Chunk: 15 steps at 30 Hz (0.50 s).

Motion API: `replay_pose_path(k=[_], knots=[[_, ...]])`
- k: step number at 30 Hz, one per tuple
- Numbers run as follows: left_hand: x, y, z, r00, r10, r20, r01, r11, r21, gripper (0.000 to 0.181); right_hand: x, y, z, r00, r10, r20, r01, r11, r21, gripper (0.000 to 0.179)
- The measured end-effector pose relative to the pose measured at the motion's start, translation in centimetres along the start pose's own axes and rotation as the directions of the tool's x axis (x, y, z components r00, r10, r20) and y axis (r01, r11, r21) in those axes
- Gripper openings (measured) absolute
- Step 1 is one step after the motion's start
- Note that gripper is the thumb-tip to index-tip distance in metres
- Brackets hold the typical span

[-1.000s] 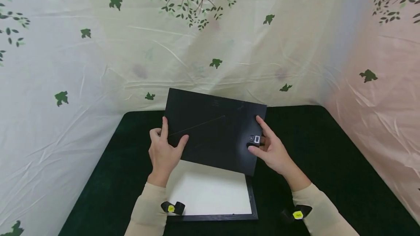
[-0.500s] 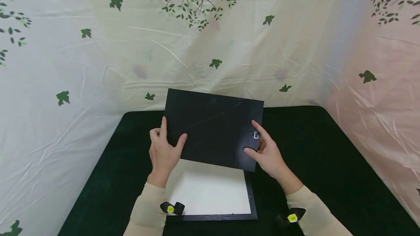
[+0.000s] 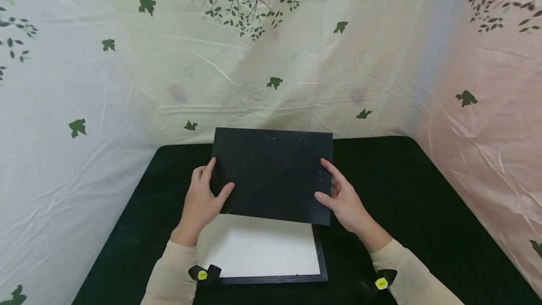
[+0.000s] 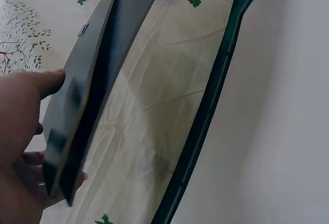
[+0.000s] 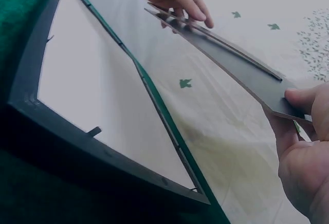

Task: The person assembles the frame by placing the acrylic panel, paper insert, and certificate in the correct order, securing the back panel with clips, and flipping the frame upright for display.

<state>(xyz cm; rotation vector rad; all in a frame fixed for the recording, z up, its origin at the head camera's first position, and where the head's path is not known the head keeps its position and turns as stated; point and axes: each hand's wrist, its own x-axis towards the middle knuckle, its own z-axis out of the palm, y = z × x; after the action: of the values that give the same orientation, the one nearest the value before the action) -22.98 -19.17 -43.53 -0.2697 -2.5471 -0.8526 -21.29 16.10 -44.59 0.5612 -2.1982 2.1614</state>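
Left hand [image 3: 201, 204] and right hand [image 3: 348, 205] grip board [image 3: 271, 175] at nine and three o'clock; frame [image 3: 271, 280] at six; apparently positioning; next likely needs level edges.

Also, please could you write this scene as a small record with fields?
Held: black board, with a flap slightly open
Left hand: holds the board's left edge
Right hand: holds the board's right edge
Below: dark frame around a white surface
Frame detail: small tabs along inner edge
Support: dark green tabletop
Backdrop: pale cloth with green prints
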Motion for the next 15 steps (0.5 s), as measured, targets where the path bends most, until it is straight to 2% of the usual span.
replay_pose_path(k=[4, 7, 11, 15], knots=[[-0.3, -0.7, -0.9, 0.993, 0.03, 0.113, -0.031, 0.999, 0.013, 0.086, -0.4, 0.1, 0.0, 0.999, 0.039, 0.019, -0.039, 0.999, 0.022, 0.08], [-0.6, -1.2, -1.6, 0.977, 0.061, 0.203, -0.064, 0.998, 0.01, 0.089, -0.7, 0.3, 0.0, 0.998, 0.056, 0.035, -0.058, 0.996, 0.067, 0.081], [-1.2, -1.9, -2.2, 0.942, 0.082, 0.325, -0.091, 0.996, 0.012, 0.095, -1.1, 0.6, 0.1, 0.993, 0.098, 0.06, -0.106, 0.983, 0.153, 0.082], [-2.2, -2.2, -2.6, 0.903, 0.094, 0.42, -0.113, 0.993, 0.022, 0.103, -1.6, 0.8, 0.2, 0.985, 0.155, 0.078, -0.167, 0.967, 0.191, 0.082]])
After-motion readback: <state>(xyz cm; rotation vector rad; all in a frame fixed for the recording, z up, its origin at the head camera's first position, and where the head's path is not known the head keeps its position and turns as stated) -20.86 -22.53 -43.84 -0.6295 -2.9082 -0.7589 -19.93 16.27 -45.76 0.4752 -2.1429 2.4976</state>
